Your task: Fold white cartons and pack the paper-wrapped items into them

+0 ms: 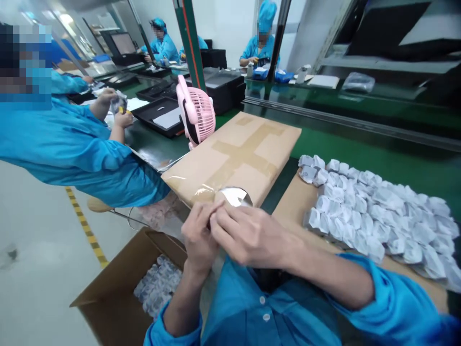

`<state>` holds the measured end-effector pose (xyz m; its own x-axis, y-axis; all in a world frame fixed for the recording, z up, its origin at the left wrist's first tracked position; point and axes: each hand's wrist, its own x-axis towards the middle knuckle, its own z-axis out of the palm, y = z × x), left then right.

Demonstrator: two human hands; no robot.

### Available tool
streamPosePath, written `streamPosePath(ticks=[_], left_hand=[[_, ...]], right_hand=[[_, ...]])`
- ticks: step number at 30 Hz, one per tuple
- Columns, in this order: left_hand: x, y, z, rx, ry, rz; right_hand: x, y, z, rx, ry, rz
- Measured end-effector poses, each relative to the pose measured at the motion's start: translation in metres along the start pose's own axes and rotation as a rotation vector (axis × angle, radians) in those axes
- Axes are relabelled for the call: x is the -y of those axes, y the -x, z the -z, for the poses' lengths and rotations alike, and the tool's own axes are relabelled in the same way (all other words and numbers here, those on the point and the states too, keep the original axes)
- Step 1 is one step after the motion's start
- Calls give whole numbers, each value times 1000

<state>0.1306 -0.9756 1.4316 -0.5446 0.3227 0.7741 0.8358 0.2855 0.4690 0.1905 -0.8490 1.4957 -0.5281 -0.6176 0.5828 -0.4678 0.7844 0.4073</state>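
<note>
in the head view, our left hand (200, 235) and right hand (252, 235) meet at the near end of the taped box (248, 154). our grip is pinching a shiny round thing (236, 195) there; some fingertips are hidden. right of the box, white wrapped lumps (367, 211) sit in rows. left of it stands a pink fan (201, 113).

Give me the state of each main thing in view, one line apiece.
Left hand: fingers curled, meeting the right; grip hidden
Right hand: fingers bent; grip hidden
Shiny round piece: at the fingertips, partly hidden
Cardboard box: shut, taped
Carton: open, wrapped pieces inside
Wrapped pieces on the bench: massed in rough rows
Pink fan: upright; running or not, unclear
</note>
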Motion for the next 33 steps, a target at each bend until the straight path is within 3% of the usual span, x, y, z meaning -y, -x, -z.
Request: streamPosePath(ticks=[3, 7, 10, 13, 16, 20, 25, 29, 33], left_hand=[[2, 3, -12, -87, 54, -16], [3, 0, -25, -135, 51, -60], [-2, -4, -35, -223, 181, 61], [-6, -8, -39, -349, 429, 224], [-3, 1, -28, -502, 627, 318], [19, 48, 1, -642, 672, 458], [43, 108, 17, -549, 720, 725], [31, 135, 18, -497, 713, 761], [24, 159, 13, -373, 612, 739]], right_hand=[[2, 20, -5, -108, -80, -90], [-13, 34, -3, -105, -277, -225], [-35, 38, -6, -74, -285, -353], [-59, 39, -23, 29, -202, -402], [-70, 44, -43, 150, -176, -422], [-72, 46, -50, 186, -278, -507], [-76, 34, -37, 272, -376, -542], [-65, 41, -24, 262, -316, -530], [-39, 70, -10, 206, -189, -431]])
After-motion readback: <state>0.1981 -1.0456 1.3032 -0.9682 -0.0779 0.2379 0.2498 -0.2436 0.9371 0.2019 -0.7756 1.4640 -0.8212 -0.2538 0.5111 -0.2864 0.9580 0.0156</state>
